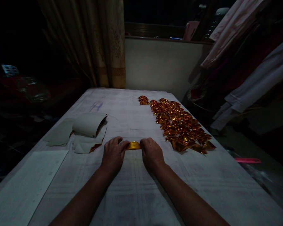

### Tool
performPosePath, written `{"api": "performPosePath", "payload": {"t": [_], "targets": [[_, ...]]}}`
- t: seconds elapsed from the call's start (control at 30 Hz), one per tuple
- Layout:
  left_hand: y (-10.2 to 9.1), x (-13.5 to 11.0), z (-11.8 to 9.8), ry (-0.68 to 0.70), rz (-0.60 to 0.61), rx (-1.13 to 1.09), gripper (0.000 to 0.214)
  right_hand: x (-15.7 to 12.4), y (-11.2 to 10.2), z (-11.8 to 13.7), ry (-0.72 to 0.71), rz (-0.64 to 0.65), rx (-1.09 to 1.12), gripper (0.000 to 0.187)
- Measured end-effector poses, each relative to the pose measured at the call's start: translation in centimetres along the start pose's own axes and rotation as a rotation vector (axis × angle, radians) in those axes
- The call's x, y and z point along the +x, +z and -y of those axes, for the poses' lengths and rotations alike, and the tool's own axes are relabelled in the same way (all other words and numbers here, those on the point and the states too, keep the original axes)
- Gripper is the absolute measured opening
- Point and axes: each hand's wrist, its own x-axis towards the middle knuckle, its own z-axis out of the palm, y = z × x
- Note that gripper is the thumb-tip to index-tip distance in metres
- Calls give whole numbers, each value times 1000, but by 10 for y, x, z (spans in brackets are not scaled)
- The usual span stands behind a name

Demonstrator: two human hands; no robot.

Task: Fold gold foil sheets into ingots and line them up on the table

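My fingers were closed at both ends of a short, folded strip of gold paper (133,145). My left hand (114,153) pinched its left end between thumb and fingertips; my right hand (152,153) gripped the right end in the same way. The strip lay crosswise between the two hands, its shiny middle bare; whether its underside touched the cloth (134,194) I could not tell. My forearms reached in from the near edge, one on each side.

To the left of my left hand lay a stack of paper sheets (87,124), pale side up, the top ones curled over and a gold underside showing at one corner. Nearer the table's left edge, a large white sheet (25,185) lay flat. To the right of my right hand spread a heap of folded gold pieces (179,125), closely crowded together; a small group of gold pieces (143,99) sat just beside its far left end. All rested on the pale checked cloth, which bore a purple mark (96,106) toward the far left.

Beyond the table hung a patterned curtain (108,44), beside a plain wall (160,62). Clothes (238,28) hung at the right, above a pink stick (247,160) beside the table.
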Motion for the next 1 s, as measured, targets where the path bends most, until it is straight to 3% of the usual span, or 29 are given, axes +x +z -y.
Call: {"api": "performPosePath", "payload": {"t": [0.13, 0.27, 0.47, 0.63, 0.87, 0.93, 1.0], "targets": [[4, -1, 2, 9, -28, 12, 35, -7, 7, 2, -209, -100, 63, 37], [5, -2, 2, 6, -20, 20, 35, -15, 11, 8, -434, 51, 76, 55], [6, -2, 5, -19, -12, 8, 33, -20, 2, 3, -338, 208, 71, 60], [11, 2, 9, -53, 21, 41, 38, -24, -3, -7, -198, 188, 32, 56], [11, 1, 22, -94, 84, 134, 49, -24, -2, -8, -186, 192, 56, 56], [9, -4, 20, -46, 33, 136, 48, -25, -2, -8, -190, 187, 72, 57], [8, -10, 11, 106, 3, 118, 47, -25, -1, -9, -196, 176, 79, 57]]}}
